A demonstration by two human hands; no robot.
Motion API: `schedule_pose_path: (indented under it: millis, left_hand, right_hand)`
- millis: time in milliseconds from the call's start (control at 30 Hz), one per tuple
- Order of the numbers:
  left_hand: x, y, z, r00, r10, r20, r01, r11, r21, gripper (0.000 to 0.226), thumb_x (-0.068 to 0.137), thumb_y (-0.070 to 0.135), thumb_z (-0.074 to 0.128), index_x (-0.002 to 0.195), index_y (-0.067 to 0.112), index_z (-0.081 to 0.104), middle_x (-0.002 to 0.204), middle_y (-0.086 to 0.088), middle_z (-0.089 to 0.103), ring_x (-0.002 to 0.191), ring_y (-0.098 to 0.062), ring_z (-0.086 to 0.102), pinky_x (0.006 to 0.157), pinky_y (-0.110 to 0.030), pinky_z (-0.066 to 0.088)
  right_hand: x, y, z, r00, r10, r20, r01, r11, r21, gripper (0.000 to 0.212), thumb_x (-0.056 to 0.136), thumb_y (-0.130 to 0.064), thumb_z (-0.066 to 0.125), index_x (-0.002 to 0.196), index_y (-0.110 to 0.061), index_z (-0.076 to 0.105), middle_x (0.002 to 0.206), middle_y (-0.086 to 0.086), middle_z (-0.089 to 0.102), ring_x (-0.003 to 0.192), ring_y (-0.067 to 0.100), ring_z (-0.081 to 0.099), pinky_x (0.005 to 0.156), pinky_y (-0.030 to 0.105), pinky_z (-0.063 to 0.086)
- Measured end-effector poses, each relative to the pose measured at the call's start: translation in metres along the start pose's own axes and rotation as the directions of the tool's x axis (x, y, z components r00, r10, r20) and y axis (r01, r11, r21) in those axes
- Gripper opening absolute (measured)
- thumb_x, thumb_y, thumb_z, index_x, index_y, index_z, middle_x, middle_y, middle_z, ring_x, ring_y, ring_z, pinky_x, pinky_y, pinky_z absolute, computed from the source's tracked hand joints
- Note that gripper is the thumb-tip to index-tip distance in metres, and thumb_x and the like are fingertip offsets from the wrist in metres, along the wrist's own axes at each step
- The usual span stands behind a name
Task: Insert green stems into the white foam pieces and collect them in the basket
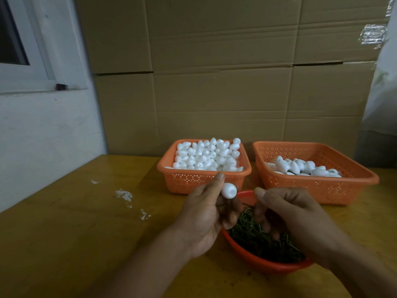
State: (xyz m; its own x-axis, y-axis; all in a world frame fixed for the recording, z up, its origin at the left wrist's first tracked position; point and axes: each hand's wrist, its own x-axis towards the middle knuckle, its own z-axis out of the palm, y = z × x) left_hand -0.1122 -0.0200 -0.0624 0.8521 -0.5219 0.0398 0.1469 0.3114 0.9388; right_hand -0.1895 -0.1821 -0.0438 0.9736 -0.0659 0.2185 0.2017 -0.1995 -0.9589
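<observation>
One foam piece [229, 190] pinched in left hand [209, 214]; right hand [294, 220] curls into stems [257, 235] — hold unclear. Risk: skewed stem splits foam.

No text, label, brand, number or sign can be read anywhere in the view. The cardboard boxes [225, 72] stacked at the far side show plain brown faces with no print, the crinkled tape [371, 36] at the far right carries no lettering, and the orange baskets [206, 179] and the table [64, 233] bear no marks that form letters or digits.
</observation>
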Motion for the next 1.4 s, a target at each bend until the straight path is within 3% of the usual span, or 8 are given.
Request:
schedule_pose_path:
  millis: [167,333,667,900,1033,1133,1267,1400]
  left_hand:
    - [0.000,0.001,-0.001,1.000,0.012,-0.018,-0.011,0.999,0.034,0.046,0.092,0.054,0.054,0.085,0.009,0.064,0.064,-0.012,0.063,0.045,-0.017,0.053,0.039,-0.020,0.035]
    - [-0.001,0.001,0.001,0.999,0.019,-0.028,-0.018,0.999,0.045,0.047,0.092,0.055,0.053,0.070,0.016,0.069,0.063,-0.011,0.064,0.045,-0.017,0.052,0.039,-0.019,0.033]
    - [-0.001,0.000,0.000,0.999,0.050,-0.023,-0.048,0.996,0.078,0.043,0.087,0.059,0.057,0.065,0.023,0.068,0.059,-0.008,0.060,0.038,-0.013,0.048,0.036,-0.016,0.032]
    - [-0.002,-0.002,-0.001,0.995,0.102,0.001,-0.101,0.982,0.159,0.045,0.079,0.067,0.060,0.066,0.025,0.066,0.055,-0.005,0.055,0.040,-0.013,0.044,0.038,-0.018,0.028]
    - [-0.002,-0.002,-0.001,0.993,0.116,0.001,-0.114,0.978,0.174,0.043,0.078,0.067,0.060,0.065,0.026,0.066,0.053,-0.003,0.054,0.041,-0.014,0.043,0.039,-0.019,0.026]
    - [-0.001,-0.002,-0.001,0.992,0.128,0.001,-0.126,0.976,0.176,0.042,0.076,0.066,0.061,0.064,0.026,0.066,0.051,-0.002,0.052,0.039,-0.012,0.041,0.037,-0.018,0.026]
    - [-0.001,-0.003,-0.002,0.986,0.169,-0.001,-0.165,0.966,0.200,0.045,0.080,0.063,0.061,0.070,0.019,0.063,0.051,-0.004,0.051,0.037,-0.011,0.039,0.036,-0.017,0.027]
    - [-0.003,-0.004,-0.001,0.972,0.235,-0.002,-0.227,0.942,0.247,0.043,0.084,0.056,0.061,0.077,0.015,0.063,0.052,-0.005,0.052,0.036,-0.012,0.040,0.037,-0.018,0.030]
  right_hand:
    - [-0.002,-0.003,0.004,0.995,-0.083,0.059,0.066,0.967,0.246,0.020,0.069,-0.024,0.072,0.071,-0.004,0.076,0.073,0.019,0.070,0.056,0.020,0.061,0.048,0.024,0.049]
    - [-0.003,-0.002,0.008,0.991,-0.119,0.057,0.103,0.969,0.225,0.025,0.068,-0.022,0.073,0.081,-0.001,0.077,0.077,0.023,0.072,0.057,0.022,0.065,0.052,0.025,0.054]
    - [-0.003,-0.001,0.009,0.991,-0.117,0.072,0.100,0.973,0.206,0.020,0.075,-0.020,0.069,0.086,-0.005,0.078,0.079,0.020,0.072,0.060,0.022,0.065,0.054,0.026,0.053]
    - [-0.005,-0.002,0.012,0.984,-0.177,0.026,0.175,0.981,0.084,0.020,0.079,-0.016,0.066,0.091,-0.006,0.079,0.079,0.017,0.074,0.061,0.021,0.066,0.055,0.024,0.055]
    - [-0.006,0.000,0.016,0.975,-0.222,-0.018,0.221,0.975,-0.008,0.015,0.084,-0.013,0.066,0.092,-0.020,0.077,0.079,0.013,0.075,0.059,0.020,0.068,0.054,0.025,0.056]
    - [-0.004,0.004,0.018,0.967,-0.251,-0.037,0.246,0.964,-0.102,0.028,0.091,-0.002,0.065,0.092,-0.029,0.071,0.079,0.010,0.076,0.059,0.019,0.069,0.055,0.027,0.056]
    - [-0.004,0.007,0.018,0.964,-0.255,-0.080,0.236,0.953,-0.190,0.030,0.091,-0.007,0.068,0.093,-0.036,0.065,0.076,0.006,0.077,0.059,0.020,0.070,0.057,0.031,0.058]
    - [-0.004,0.007,0.019,0.961,-0.252,-0.114,0.222,0.949,-0.222,0.021,0.088,-0.013,0.072,0.090,-0.034,0.070,0.073,0.000,0.077,0.063,0.015,0.073,0.058,0.025,0.057]
